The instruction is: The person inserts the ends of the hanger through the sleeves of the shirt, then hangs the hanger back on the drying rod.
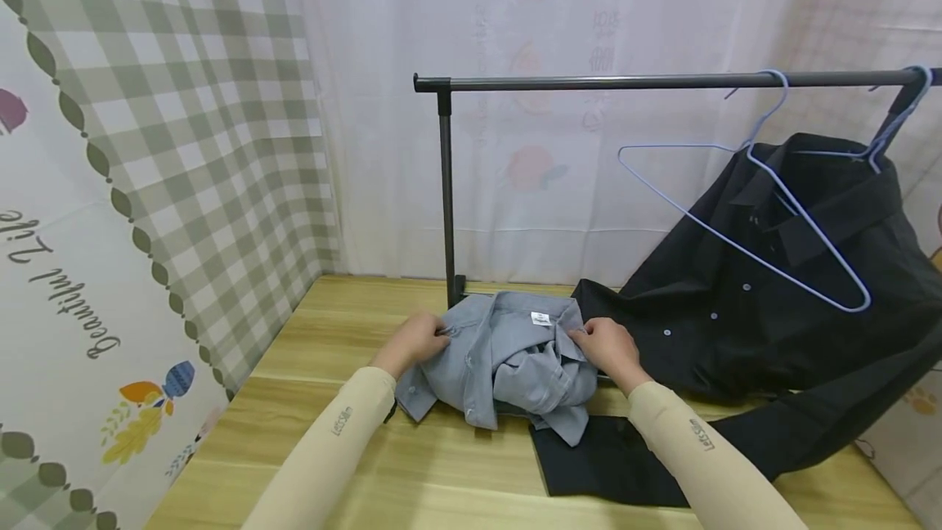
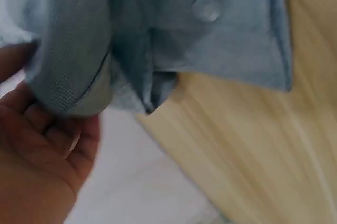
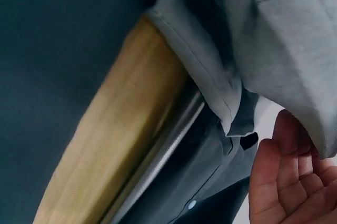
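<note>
A crumpled blue-grey button-up shirt (image 1: pixel 482 358) is between my hands, its white label (image 1: pixel 540 318) facing up near the collar. My left hand (image 1: pixel 414 342) pinches its left side; in the left wrist view the thumb and fingers hold a fold, and a buttoned flap (image 2: pixel 231 34) lies beside it on the wood. With thumb and fingers, my right hand (image 1: pixel 611 350) pinches the shirt's right upper edge. In the right wrist view, the raised grey cloth (image 3: pixel 300 39) hangs over the fingers, hiding some of the grip.
A dark metal rack (image 1: pixel 559 83) stands behind the shirt. From its bar hang a bare blue wire hanger (image 1: pixel 692 211) and a black shirt (image 1: pixel 699 350), which spreads down to the right on the wooden table (image 1: pixel 294 432). One black sleeve (image 1: pixel 589 464) lies beneath my right forearm.
</note>
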Demonstrator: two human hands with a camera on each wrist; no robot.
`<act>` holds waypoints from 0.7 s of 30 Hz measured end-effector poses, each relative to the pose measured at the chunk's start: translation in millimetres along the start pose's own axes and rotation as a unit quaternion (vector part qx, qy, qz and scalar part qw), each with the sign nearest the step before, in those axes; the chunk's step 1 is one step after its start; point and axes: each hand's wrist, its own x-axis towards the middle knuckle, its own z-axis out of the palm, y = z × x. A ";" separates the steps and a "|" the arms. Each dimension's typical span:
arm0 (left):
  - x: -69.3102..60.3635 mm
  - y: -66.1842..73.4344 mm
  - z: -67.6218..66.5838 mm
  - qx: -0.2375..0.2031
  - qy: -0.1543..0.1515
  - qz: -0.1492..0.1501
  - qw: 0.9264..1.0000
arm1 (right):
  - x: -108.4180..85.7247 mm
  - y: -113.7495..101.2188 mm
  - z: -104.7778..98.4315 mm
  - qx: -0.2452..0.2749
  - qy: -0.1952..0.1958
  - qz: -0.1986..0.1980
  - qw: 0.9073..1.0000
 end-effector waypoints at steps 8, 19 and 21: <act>-0.3 12.8 7.9 -0.141 0.029 -0.023 0.989 | -2.9 1.8 -3.2 -0.009 0.007 -0.023 1.000; -0.9 12.4 11.4 -0.174 0.078 -0.025 0.981 | -7.4 -4.2 -18.0 -0.009 0.095 -0.055 0.994; -1.0 12.1 10.8 -0.171 0.080 -0.026 0.982 | -7.6 -7.6 -23.8 -0.009 0.128 -0.075 0.989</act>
